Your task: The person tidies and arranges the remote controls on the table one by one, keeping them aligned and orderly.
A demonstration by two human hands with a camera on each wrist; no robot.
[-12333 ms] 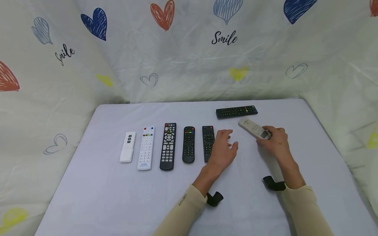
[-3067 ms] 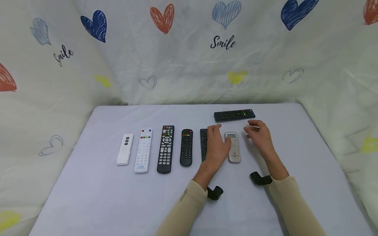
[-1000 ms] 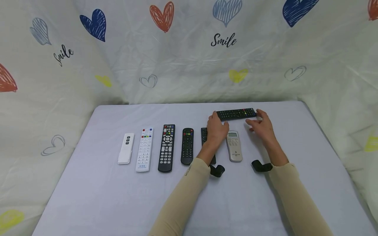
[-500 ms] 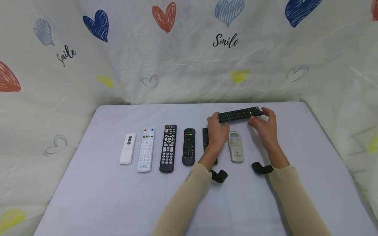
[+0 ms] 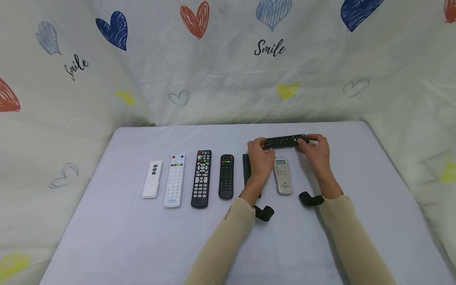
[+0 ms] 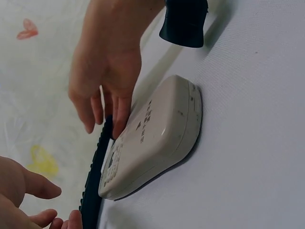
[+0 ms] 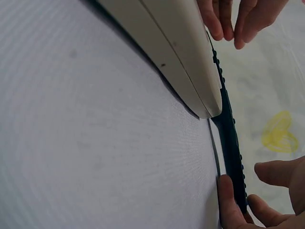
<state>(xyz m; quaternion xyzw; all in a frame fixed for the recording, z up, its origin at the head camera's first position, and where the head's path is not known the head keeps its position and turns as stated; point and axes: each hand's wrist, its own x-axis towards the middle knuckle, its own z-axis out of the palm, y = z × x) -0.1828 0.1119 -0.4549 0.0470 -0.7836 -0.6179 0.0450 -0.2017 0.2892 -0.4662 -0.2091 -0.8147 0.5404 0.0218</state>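
Observation:
A slim black remote control (image 5: 283, 141) lies crosswise near the back of the table, between the two hands. My right hand (image 5: 315, 152) pinches its right end, the thumb over the buttons and fingers behind. At the left end, my left hand (image 5: 261, 160) holds the remote with its fingertips, the thumb near the front edge. A grey-beige remote with a small screen (image 5: 283, 178) lies lengthwise just in front; it looms large in the left wrist view (image 6: 147, 138). The left hand and wrist partly hide another black remote (image 5: 246, 168).
To the left lie a rounded black remote (image 5: 226, 176), a long black remote (image 5: 201, 178), a white remote with many buttons (image 5: 174, 182) and a small white remote (image 5: 152, 180), in a row. A white cloth covers the table (image 5: 135, 245); a heart-printed curtain (image 5: 228, 71) hangs behind.
The grey-beige remote was set down upright at the row's right end earlier. Both hands have since moved back to the crosswise black remote; its right end, raised half a second ago, is lower now.

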